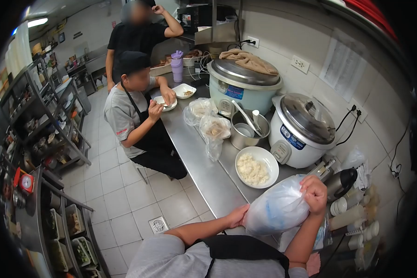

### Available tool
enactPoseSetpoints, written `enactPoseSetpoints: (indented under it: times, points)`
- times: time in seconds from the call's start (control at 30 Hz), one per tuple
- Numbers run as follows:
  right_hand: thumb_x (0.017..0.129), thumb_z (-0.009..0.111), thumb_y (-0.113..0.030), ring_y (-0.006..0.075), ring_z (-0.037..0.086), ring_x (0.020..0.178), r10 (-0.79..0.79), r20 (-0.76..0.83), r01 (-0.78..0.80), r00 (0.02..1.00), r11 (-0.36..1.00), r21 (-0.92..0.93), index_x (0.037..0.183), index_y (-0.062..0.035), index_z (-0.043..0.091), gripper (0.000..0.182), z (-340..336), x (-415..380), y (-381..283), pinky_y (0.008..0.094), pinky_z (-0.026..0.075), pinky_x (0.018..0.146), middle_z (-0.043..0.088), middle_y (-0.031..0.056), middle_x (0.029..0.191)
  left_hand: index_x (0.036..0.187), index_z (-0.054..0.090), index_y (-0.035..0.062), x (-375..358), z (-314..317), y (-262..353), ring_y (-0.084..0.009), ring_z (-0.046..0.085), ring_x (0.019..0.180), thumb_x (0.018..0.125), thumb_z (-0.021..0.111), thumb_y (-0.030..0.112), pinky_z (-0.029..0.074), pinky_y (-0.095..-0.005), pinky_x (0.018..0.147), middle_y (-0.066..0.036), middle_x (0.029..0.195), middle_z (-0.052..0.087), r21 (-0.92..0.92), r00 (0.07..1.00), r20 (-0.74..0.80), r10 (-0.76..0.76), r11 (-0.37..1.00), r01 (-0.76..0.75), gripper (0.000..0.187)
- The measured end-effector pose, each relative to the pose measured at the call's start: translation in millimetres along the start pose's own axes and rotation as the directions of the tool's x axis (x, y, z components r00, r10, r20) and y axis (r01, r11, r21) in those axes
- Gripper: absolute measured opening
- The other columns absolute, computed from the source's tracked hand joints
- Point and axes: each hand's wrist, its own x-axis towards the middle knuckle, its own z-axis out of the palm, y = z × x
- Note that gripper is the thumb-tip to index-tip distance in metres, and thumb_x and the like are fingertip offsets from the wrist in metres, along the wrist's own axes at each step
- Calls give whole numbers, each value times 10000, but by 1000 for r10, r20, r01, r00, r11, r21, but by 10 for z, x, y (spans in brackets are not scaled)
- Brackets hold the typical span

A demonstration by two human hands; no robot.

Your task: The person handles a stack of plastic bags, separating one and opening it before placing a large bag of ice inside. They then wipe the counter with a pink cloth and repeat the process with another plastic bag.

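Observation:
A full, bulging clear plastic bag [275,208] rests at the near end of the steel counter [204,171]. My right hand [314,192] is closed around its gathered top. My left hand [238,215] presses flat against the bag's lower left side. Just beyond the bag stands a white bowl of cooked rice [256,167].
Two rice cookers [243,85] [301,129], a steel pot with ladles [250,129] and filled plastic bags [208,123] line the counter. A seated person [136,111] eats from a dish at the far end; another person [136,34] stands behind. Shelving [46,120] lines the left.

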Motion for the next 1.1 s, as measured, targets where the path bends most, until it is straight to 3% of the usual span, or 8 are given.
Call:
enactPoseSetpoints:
  times: [0.63,0.83,1.1]
  points:
    - [647,567,-214,227,481,664,-4,1,4,1000,1000,4,528,-59,430,238,-4,-7,12,320,383,630,505,68,632,1162,379,67,-154,190,157,-189,561,895,896,265,383,491,-351,713,-80,1050,528,9,999,4,-45,999,45,429]
    - [650,573,-233,228,480,668,-23,1,23,1000,1000,18,534,-64,433,248,-19,-25,57,325,383,640,509,63,647,1164,392,58,-87,181,113,-174,529,945,890,312,380,461,-334,771,-80,1067,521,-31,999,32,28,999,-27,430]
    - [607,552,-188,238,480,640,-63,-1,63,998,998,-11,533,-76,433,180,-16,-17,62,327,378,620,509,61,637,1146,434,49,-46,237,69,-164,516,953,880,347,386,437,-314,789,-84,1071,518,91,988,-130,89,993,-77,438]
